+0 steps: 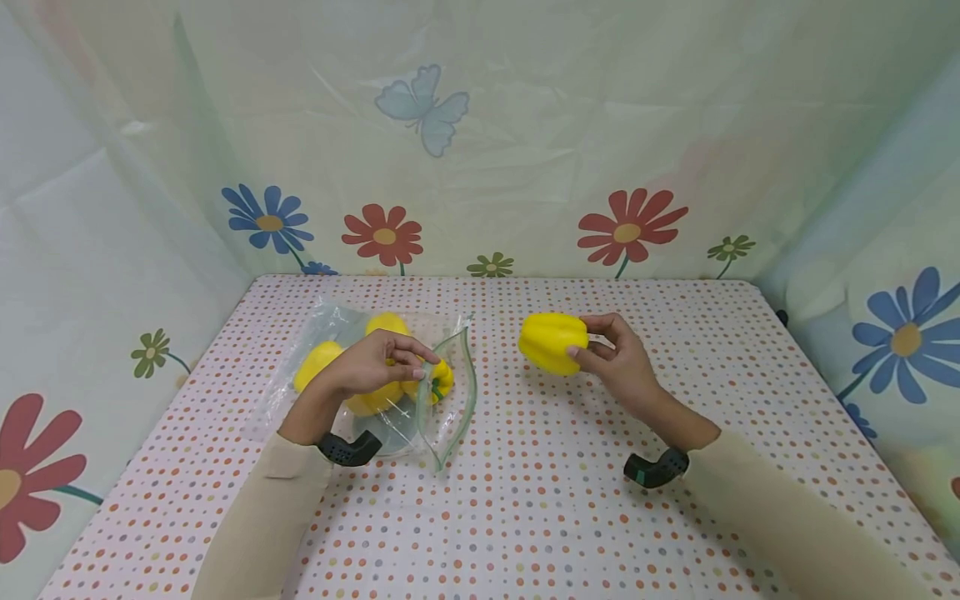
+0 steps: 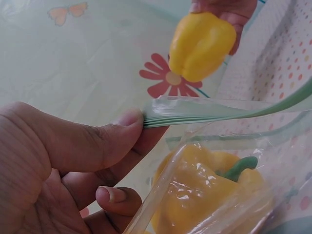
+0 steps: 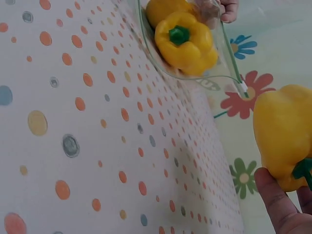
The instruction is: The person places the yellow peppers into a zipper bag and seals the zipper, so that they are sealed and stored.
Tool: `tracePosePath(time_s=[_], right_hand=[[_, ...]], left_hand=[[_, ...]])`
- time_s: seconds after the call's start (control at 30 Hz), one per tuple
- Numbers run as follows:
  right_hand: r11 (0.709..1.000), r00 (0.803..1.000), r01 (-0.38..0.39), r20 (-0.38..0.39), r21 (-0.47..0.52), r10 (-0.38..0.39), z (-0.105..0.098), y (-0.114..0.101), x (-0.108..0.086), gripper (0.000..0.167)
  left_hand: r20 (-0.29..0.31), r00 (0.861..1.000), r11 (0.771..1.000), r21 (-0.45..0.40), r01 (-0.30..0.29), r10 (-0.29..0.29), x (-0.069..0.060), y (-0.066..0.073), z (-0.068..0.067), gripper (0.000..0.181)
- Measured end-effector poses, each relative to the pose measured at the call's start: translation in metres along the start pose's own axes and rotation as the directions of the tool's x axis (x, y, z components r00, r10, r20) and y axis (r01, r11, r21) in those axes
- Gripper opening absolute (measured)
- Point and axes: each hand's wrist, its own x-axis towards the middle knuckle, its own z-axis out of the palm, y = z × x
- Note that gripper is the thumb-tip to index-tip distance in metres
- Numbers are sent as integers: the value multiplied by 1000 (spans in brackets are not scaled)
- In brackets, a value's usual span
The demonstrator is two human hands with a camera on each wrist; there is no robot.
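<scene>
My left hand (image 1: pixel 378 364) pinches the green zip edge of a clear zip bag (image 1: pixel 401 442), between thumb and forefinger in the left wrist view. The bag's mouth stands apart and faces right. Several yellow bell peppers lie inside; one with a green stem (image 2: pixel 236 169) sits near the mouth. To the right, my right hand (image 1: pixel 618 362) grips another yellow bell pepper (image 1: pixel 553 342) above the table, its green stem toward the palm in the right wrist view. A gap separates this pepper from the bag's opening.
Beneath everything is a table (image 1: pixel 525 517) with a dotted cloth. Behind it hangs a backdrop (image 1: pixel 525 167) printed with flowers and a butterfly, and similar sheets stand at both sides. A black wrist device (image 1: pixel 351 450) is worn on each arm.
</scene>
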Motion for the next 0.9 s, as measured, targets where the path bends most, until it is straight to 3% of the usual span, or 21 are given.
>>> tracePosePath(time_s=[0.27, 0.5, 0.9], right_hand=[[999, 998, -6, 61, 32, 4, 11, 0, -7, 53], [999, 992, 44, 117, 32, -47, 25, -2, -13, 51], [997, 983, 14, 179, 82, -29, 47, -7, -24, 54]], left_hand=[[2, 1000, 1000, -3, -5, 5, 0, 0, 0, 23], [0, 1000, 1000, -14, 0, 0, 0, 0, 0, 23], [2, 1000, 1000, -16, -6, 6, 0, -1, 0, 23]])
